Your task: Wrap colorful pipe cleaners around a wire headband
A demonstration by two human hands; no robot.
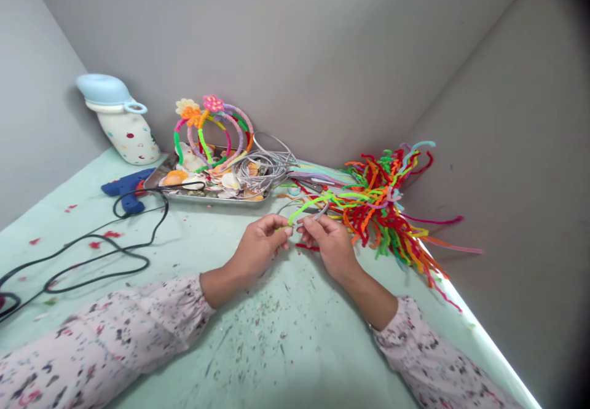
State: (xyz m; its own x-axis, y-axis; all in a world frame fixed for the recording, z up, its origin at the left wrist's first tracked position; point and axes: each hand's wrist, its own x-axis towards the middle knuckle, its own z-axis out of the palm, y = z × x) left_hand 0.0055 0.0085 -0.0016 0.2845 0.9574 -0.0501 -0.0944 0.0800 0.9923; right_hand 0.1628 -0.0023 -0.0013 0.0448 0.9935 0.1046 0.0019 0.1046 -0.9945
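Over the pale green table (286, 347), the left hand (260, 246) pinches one end of a lime green pipe cleaner (318, 203). The right hand (329, 243) grips a grey headband (302, 209) just beside it, near the heap of pipe cleaners (391, 206) and the metal tray (203, 195).

Craft workstation: pipe cleaners (391, 206), wrapped headbands (216, 129), glue gun (126, 187), tray of shells (207, 184), grey partition walls (299, 46).

Both hands (295, 243) on green pipe cleaner (313, 203)
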